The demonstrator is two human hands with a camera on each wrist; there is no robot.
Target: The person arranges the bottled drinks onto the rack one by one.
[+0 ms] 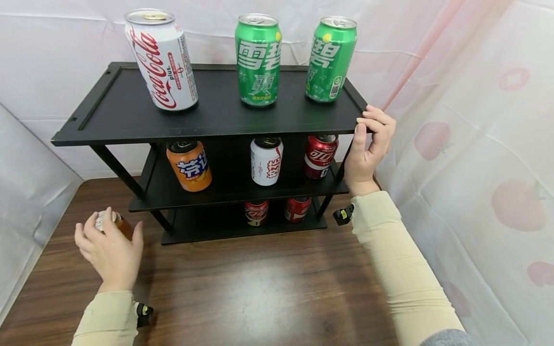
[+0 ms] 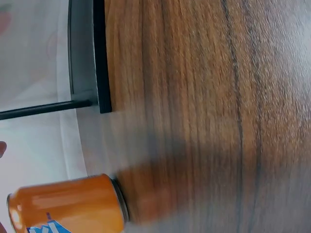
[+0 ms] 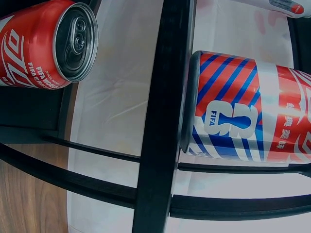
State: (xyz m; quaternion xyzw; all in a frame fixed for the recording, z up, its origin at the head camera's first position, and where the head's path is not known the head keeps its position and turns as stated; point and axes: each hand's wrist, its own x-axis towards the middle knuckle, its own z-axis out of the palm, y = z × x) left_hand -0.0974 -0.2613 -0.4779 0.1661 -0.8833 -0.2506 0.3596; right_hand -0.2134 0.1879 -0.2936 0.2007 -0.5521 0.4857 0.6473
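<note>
At the lower left, my left hand (image 1: 113,252) reaches over an orange soda can (image 2: 73,204) that stands on the wooden table. Its fingertips lie at the can's top, and the thumb sticks out apart from the can's side. My right hand (image 1: 368,146) grips the front right corner of the black three-tier shelf (image 1: 212,115), fingers over the top board and thumb at its front edge. Along that top board stand a white Coca-Cola can (image 1: 166,62) and two green cans, one in the middle (image 1: 258,62) and one at the right (image 1: 331,60).
On the middle tier stand an orange can (image 1: 189,166), a white can (image 1: 266,162) and a red can (image 3: 238,107). Two red cans, one of them at the right (image 3: 39,46), are on the bottom tier. White cloth (image 1: 476,144) hangs behind and beside the table (image 1: 242,288).
</note>
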